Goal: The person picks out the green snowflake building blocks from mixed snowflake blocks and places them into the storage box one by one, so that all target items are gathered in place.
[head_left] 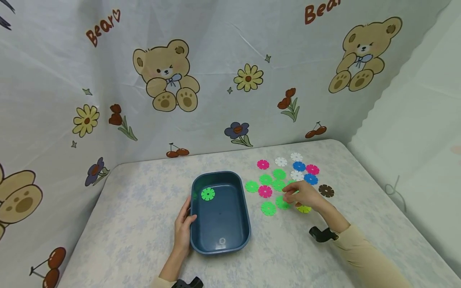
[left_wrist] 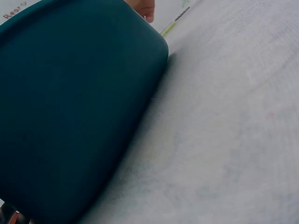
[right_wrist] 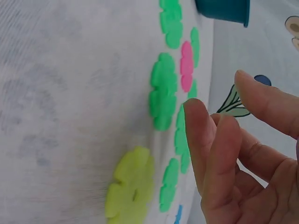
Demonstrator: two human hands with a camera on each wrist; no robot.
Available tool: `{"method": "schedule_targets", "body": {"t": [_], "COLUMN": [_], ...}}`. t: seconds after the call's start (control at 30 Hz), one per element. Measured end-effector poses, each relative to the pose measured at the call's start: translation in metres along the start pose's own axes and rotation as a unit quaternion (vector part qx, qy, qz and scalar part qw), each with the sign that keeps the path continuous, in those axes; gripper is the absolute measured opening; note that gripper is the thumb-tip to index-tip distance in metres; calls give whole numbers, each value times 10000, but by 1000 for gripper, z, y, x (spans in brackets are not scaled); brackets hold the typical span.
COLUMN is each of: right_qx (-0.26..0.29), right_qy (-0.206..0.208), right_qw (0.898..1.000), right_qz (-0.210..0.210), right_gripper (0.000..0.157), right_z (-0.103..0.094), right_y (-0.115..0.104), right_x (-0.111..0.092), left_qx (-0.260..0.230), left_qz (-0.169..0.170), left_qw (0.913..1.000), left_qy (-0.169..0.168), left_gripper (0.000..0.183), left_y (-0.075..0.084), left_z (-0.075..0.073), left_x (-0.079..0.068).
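Observation:
My left hand (head_left: 183, 228) grips the left side of a dark blue plastic basin (head_left: 223, 228), thumb over the rim and fingers along the outer wall. One green flower-shaped disc (head_left: 207, 194) lies inside, towards the far left. My right hand (head_left: 304, 195) is over the spread of discs to the basin's right, fingers loosely bent and holding nothing. Thumb and fingertips stand apart in the right wrist view, beside a green notched disc (right_wrist: 163, 91). A yellow disc (head_left: 304, 209) is partly covered by this hand. The left wrist view is filled mostly by the basin's outer wall (left_wrist: 79, 102).
More discs lie right of the basin: several green, pink ones (head_left: 265, 191), white ones (head_left: 281, 161), blue ones (head_left: 311, 179) and one brown (head_left: 326, 191). A pale patterned cloth (head_left: 144, 208) covers the table. Behind hangs a bear-print curtain (head_left: 212, 104).

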State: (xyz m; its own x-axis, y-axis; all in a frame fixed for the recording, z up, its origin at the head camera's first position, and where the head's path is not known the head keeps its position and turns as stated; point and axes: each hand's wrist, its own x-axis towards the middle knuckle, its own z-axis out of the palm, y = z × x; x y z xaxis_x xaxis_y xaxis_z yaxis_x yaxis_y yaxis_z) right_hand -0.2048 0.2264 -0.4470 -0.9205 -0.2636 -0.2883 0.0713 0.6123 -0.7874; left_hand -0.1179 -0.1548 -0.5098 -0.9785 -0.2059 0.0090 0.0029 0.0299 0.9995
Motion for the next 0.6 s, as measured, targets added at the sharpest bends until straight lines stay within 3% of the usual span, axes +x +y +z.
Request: {"method": "schedule_targets", "body": {"t": [0.27, 0.6], "right_qx": [-251, -793], "right_qy": [136, 408], "right_qw": [9994, 9960], "right_qz": [179, 12], "right_gripper": [40, 39], "right_z": [3, 12], "right_y": [11, 23], "right_x": [6, 17], "left_qx": [-5, -21], "left_qz": [-2, -56], "left_qw": [10000, 10000], "left_qy": [9, -7], "left_gripper": [59, 59], "left_y": [-4, -5], "left_z": [0, -1], "left_x": [2, 3]}}
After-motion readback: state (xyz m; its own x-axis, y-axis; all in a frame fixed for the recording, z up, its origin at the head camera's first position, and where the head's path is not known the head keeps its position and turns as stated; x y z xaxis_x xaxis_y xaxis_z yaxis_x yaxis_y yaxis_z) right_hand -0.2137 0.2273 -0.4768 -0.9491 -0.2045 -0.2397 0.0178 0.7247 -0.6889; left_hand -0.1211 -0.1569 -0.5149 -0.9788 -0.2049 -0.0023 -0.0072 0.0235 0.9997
